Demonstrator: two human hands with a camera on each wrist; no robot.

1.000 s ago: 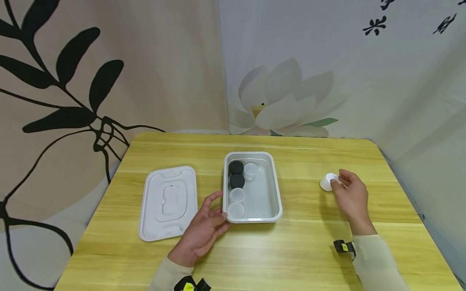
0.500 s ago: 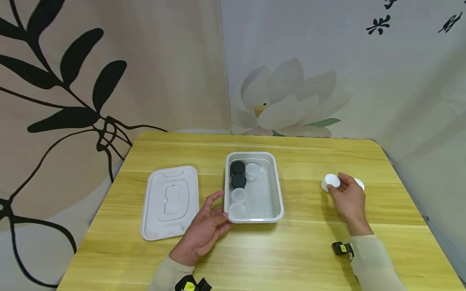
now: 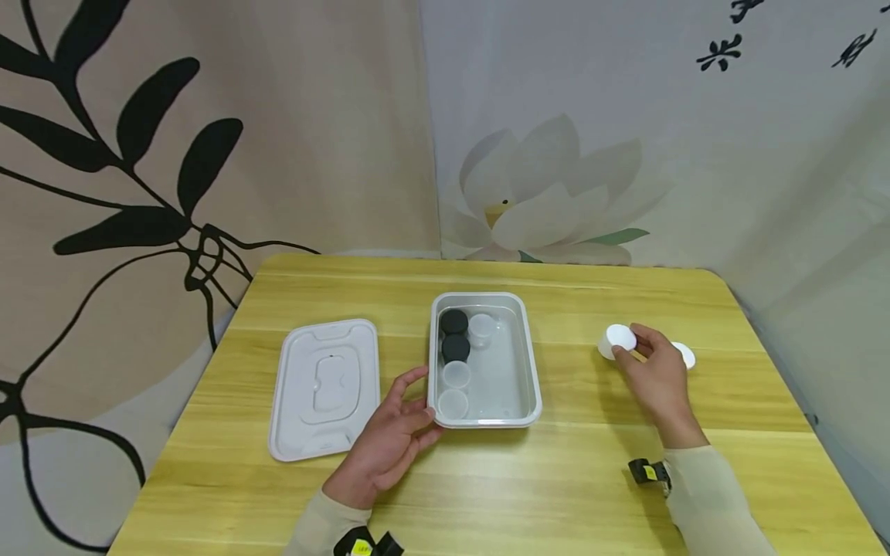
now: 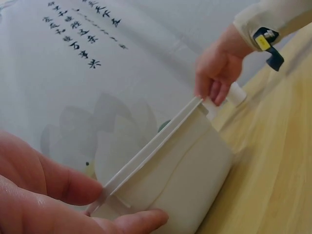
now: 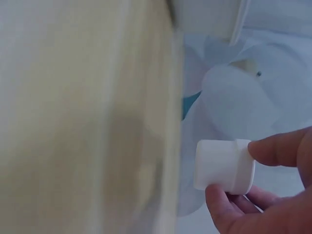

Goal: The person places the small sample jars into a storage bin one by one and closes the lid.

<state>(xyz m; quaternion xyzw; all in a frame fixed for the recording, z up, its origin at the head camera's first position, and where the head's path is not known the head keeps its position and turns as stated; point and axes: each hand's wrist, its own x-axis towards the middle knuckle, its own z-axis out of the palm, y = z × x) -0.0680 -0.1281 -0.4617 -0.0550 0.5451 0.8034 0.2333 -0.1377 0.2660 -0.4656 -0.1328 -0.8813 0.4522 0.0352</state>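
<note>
Fingers [image 5: 273, 150] of the right hand [image 3: 653, 380] pinch a white jar [image 3: 615, 340], just shifted toward 10 o'clock; judged lifted, pending placement, at the tray's [image 3: 506, 374] 3 o'clock. Left hand [image 3: 388, 444]: fingers spread, touching tray.

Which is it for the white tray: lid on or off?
Off: the lid lies on the table beside the tray, whose inside shows uncovered in the head view.

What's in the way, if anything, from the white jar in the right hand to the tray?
Nothing visible: only tabletop lies between the white jar in the right hand and the tray, though its raised rim might need lifting over.
</note>
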